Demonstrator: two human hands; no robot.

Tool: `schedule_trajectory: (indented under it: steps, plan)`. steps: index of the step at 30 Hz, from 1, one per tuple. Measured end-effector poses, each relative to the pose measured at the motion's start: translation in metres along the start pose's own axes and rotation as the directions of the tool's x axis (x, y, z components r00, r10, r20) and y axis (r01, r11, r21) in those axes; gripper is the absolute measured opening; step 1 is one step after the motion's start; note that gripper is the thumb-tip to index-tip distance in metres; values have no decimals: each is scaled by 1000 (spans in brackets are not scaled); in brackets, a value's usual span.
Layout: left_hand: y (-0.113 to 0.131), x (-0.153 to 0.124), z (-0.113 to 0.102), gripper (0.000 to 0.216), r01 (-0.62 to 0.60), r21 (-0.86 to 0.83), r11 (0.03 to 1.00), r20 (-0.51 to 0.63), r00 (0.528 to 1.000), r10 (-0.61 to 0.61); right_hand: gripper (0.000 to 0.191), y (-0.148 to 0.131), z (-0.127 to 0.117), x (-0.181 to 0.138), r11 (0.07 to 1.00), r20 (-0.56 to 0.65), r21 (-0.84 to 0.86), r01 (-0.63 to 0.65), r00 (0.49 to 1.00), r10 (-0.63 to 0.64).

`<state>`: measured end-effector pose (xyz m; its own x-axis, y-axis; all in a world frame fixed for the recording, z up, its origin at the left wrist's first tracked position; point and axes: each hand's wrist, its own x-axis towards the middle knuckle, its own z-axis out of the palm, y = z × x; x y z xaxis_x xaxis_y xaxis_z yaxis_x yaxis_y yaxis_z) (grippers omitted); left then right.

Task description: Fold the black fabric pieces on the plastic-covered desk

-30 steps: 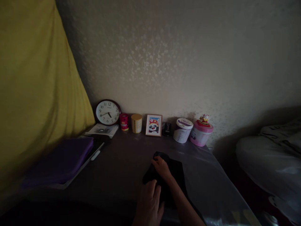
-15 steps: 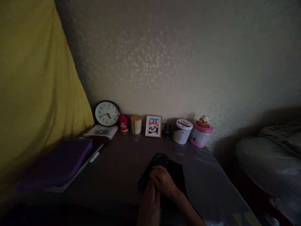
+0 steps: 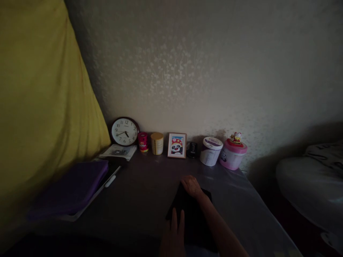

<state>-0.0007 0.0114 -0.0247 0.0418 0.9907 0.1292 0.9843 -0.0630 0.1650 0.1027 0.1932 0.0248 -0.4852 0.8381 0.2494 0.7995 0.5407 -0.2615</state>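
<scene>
A dark, black cloth (image 3: 189, 210) lies flat on the table, its exact kind lost in the dim light. Over its far edge, my right hand (image 3: 191, 185) is closed, with the fingers together and bent down onto the fabric. My left hand (image 3: 174, 232) rests on the near left part of the cloth, palm down, with fingers stretched out and apart. Nothing shows in its grasp. The near end of the cloth fades into shadow by my forearms.
Along the wall stand a round clock (image 3: 124, 132), a red tub (image 3: 143, 142), a yellow-lidded can (image 3: 157, 144), a framed panda picture (image 3: 177, 145), a small black object (image 3: 192, 150), a white tub (image 3: 211, 151) and a pink-lidded tub (image 3: 232, 154). A purple folder (image 3: 71, 187) lies left.
My hands were together over the cloth and have parted. The right moved away to the far edge; the left spread its fingers. A raised fold at the far side now lies flatter.
</scene>
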Motion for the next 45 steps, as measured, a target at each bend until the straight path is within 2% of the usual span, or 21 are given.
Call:
schedule_trajectory:
  steps: [4, 6, 8, 10, 12, 14, 18, 20, 23, 28, 31, 37, 45]
  plan:
    - [1, 1, 4, 73, 16, 18, 1000, 3, 1000, -16, 26, -8, -9, -9, 995, -114, -17, -98, 989, 95]
    - [0, 1, 9, 74, 0, 44, 999, -11, 1000, 1, 29, -19, -8, -25, 999, -139, 35, -35, 989, 40]
    - [-1, 1, 12, 73, -16, 73, 997, -41, 999, 19, 31, -28, -4, -38, 990, -93, 98, 106, 991, -97]
    - [-3, 0, 12, 72, -27, 68, 997, -56, 998, 31, 31, -30, 2, -44, 978, -68, 128, 168, 985, -160]
    - [-3, -1, 10, 74, -31, 42, 999, -42, 999, 33, 28, -22, 6, -42, 990, -126, 116, 77, 990, -62]
    - [-2, -2, 8, 77, -27, 30, 999, -23, 999, 28, 29, -5, 6, -38, 990, -227, 107, -96, 967, 118]
    - [0, -4, 8, 80, -31, 18, 999, -31, 999, 31, 34, 33, -7, -56, 916, -378, 207, -345, 835, 400]
    - [1, -3, 10, 83, -36, -14, 999, -32, 999, 36, 37, 45, -15, -79, 865, -388, 265, -427, 774, 501]
    - [3, -1, 11, 87, -55, -61, 997, 0, 998, 56, 40, 47, -23, -115, 801, -298, 310, -512, 748, 593]
    - [10, 1, -2, 82, -28, -90, 996, 61, 998, 34, 39, 31, -23, -140, 735, -148, 389, -556, 750, 645]
    - [13, -1, -9, 83, -32, -105, 994, 63, 997, 39, 37, 23, -20, -139, 753, -158, 349, -558, 757, 634]
    - [16, -2, -19, 74, -15, -19, 1000, 75, 997, 17, 36, 13, -20, -139, 800, -123, 246, -548, 801, 586]
    - [15, -2, -27, 70, -18, -17, 1000, 127, 992, 20, 30, 23, -11, -133, 804, -177, 257, -536, 792, 585]
